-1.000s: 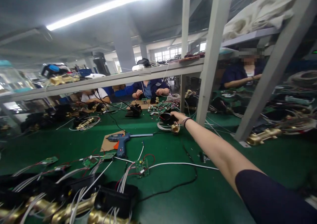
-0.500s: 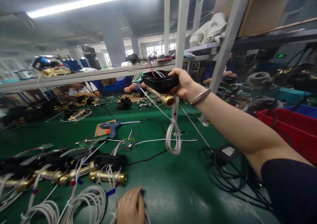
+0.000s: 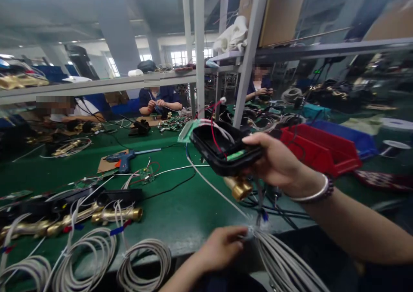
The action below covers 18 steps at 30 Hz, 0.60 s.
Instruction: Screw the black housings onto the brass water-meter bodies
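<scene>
My right hand (image 3: 280,163) grips the side of a black housing (image 3: 219,161), raised above the bench and tilted so its open top shows. Inside it are red and white wires and a green strip; a green board (image 3: 187,130) hangs at its left edge. A brass fitting (image 3: 241,188) sticks out underneath. Lower down, my left hand (image 3: 222,247) pinches the tied neck of a grey cable bundle (image 3: 287,262), which hangs past the bench edge. Some of its fingertips are hidden by the cable.
Brass fittings with black housings (image 3: 116,215) and coiled cables (image 3: 145,264) lie at the left. Behind them are a blue glue gun (image 3: 125,159) and a small circuit board (image 3: 146,175). Metal posts (image 3: 199,51) rise ahead; a red bin (image 3: 322,150) stands right. People sit across the bench.
The view has turned right. My right hand has brought the housing nearer and lower, its inside now showing. My left hand has left the bench and taken the cable bundle.
</scene>
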### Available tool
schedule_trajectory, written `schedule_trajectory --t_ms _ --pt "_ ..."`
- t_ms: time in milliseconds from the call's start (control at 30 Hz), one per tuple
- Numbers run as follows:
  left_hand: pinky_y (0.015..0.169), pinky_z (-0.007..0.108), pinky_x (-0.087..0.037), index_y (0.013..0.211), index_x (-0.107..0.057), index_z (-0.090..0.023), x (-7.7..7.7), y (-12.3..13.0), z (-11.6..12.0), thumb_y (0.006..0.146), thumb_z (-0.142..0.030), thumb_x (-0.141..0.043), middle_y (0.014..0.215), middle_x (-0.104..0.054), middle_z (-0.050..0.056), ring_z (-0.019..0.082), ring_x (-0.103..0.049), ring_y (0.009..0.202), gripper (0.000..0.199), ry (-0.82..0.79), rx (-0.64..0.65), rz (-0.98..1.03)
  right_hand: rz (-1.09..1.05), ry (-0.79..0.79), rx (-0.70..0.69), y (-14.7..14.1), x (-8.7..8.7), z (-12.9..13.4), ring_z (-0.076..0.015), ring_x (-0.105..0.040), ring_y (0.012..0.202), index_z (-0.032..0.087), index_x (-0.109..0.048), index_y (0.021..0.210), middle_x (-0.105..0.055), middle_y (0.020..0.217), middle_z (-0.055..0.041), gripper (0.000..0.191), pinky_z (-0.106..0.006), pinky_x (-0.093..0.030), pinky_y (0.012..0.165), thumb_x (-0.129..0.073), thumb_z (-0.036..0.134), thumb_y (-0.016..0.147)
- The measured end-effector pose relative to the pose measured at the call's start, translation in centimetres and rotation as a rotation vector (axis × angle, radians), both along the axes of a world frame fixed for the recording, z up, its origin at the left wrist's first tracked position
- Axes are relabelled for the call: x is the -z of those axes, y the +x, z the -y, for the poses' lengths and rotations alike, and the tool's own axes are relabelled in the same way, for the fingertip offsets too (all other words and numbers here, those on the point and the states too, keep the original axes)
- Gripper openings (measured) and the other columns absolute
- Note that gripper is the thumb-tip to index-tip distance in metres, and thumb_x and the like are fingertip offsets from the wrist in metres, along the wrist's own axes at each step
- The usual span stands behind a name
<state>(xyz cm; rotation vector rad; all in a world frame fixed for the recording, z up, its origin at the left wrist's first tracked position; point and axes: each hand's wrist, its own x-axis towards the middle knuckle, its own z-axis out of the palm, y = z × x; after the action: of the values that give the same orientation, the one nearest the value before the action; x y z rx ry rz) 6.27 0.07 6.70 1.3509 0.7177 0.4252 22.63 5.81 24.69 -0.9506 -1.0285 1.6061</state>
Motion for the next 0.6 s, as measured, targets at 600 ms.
schedule_trajectory --t_ms 600 --pt "0.089 0.034 -0.045 0.094 -0.061 -0.013 -0.6 -4.7 -3.7 0.071 -0.047 -0.052 0.101 -0.067 0.01 0.024 -0.059 0.099 0.042 0.181 -1.043 -0.055 0.22 0.138 0.025 -5.0 18.1 5.7 -0.0227 -0.061 0.081 0.02 -0.065 0.09 -0.067 0.088 -0.0066 0.039 -0.037 -0.047 0.081 -0.061 0.056 0.076"
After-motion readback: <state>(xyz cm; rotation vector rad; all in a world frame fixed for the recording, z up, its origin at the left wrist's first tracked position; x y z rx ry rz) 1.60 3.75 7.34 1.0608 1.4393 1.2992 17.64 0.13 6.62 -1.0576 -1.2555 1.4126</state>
